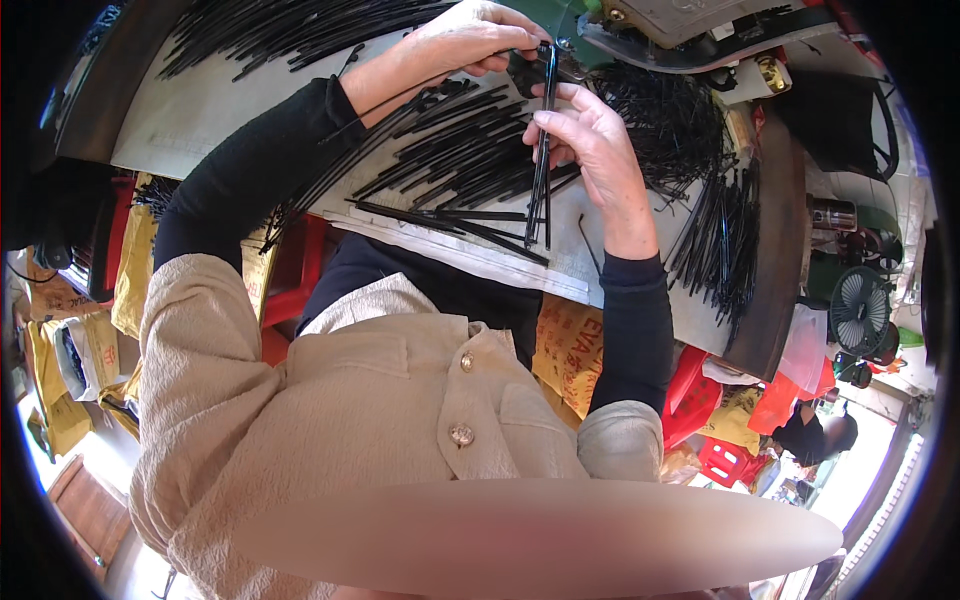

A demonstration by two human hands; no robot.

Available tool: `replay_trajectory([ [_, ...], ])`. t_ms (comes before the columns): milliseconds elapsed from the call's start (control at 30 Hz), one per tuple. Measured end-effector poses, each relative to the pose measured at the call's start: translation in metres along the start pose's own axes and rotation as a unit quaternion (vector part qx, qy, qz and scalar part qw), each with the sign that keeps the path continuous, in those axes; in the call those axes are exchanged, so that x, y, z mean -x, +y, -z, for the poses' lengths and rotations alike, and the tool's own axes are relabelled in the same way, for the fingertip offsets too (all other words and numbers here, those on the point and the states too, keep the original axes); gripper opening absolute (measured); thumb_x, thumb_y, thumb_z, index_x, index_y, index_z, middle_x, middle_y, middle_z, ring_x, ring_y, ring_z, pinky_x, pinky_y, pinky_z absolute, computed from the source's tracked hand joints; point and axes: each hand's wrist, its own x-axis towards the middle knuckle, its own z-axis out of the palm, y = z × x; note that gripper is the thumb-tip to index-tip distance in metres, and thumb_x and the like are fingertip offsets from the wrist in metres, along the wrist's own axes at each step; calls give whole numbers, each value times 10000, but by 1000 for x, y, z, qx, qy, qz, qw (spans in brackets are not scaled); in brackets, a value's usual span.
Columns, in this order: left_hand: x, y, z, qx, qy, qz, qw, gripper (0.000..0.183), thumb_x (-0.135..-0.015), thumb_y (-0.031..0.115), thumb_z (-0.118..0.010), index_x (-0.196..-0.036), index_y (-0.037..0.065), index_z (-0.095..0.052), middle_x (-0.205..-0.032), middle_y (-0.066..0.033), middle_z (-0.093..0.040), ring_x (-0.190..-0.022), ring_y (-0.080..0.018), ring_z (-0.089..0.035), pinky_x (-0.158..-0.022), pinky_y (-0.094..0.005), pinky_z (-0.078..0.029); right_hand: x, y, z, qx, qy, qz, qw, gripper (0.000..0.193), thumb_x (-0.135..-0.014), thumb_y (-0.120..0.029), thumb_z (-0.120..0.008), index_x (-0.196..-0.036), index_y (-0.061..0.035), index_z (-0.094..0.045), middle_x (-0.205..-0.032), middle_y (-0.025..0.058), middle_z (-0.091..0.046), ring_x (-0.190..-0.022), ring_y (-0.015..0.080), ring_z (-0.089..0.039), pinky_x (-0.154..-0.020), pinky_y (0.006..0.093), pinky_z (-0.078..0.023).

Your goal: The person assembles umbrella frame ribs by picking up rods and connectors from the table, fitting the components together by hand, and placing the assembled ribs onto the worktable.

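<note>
While I watch from a remote station, the left grip [480, 35] pinches the far end of a few thin black strips [550, 80], and the right grip [590, 135] has thumb and fingers around them just nearer the wearer; their exact count is unclear. Held at two points, they are probably kept straight and together, extending toward the near edge of the desk [160, 120]. Left of the right grip, loose strips [460, 150] lie roughly parallel, a layout I judge convenient for picking up; to its right rests a tangled black heap [650, 120]. As for writing, I see printed characters on a yellow sack [570, 350] below the right grip; I can read none on the strips.
</note>
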Motion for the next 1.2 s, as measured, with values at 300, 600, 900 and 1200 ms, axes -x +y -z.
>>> replay_trajectory([
  [300, 0, 3, -6, -9, 1, -18, 1000, 327, -881, 264, -600, -1142, 66, -620, -803, -8, -599, -529, -21, -434, -401, -143, -295, -1, 1, 1, -14, 13, 8, 1000, 377, -832, -195, -607, -1132, 15, -520, -763, 87, -649, -618, 113, -602, -528, 199, -470],
  [600, -9, -2, -7, -60, 7, -79, 995, 316, -892, 282, -599, -1134, 81, -620, -632, 25, -521, -478, -25, -403, -392, -161, -291, -2, -4, 4, -67, 12, 12, 998, 368, -836, -184, -604, -1134, 11, -514, -774, 86, -641, -612, 111, -603, -532, 197, -473],
  [900, -17, -1, -10, -87, 20, -108, 990, 326, -896, 302, -590, -1129, 76, -618, -627, 13, -525, -461, -30, -411, -385, -165, -299, -4, -5, 9, -89, 19, 12, 996, 357, -833, -176, -605, -1126, 7, -513, -765, 79, -635, -603, 112, -601, -531, 193, -473],
  [1200, -16, 4, -9, -68, 2, -87, 994, 321, -901, 293, -585, -1131, 71, -616, -549, 31, -458, -445, -31, -389, -384, -175, -269, -4, -6, 7, -75, 23, 11, 997, 358, -834, -176, -609, -1123, 13, -513, -757, 79, -635, -601, 112, -599, -521, 192, -466],
])
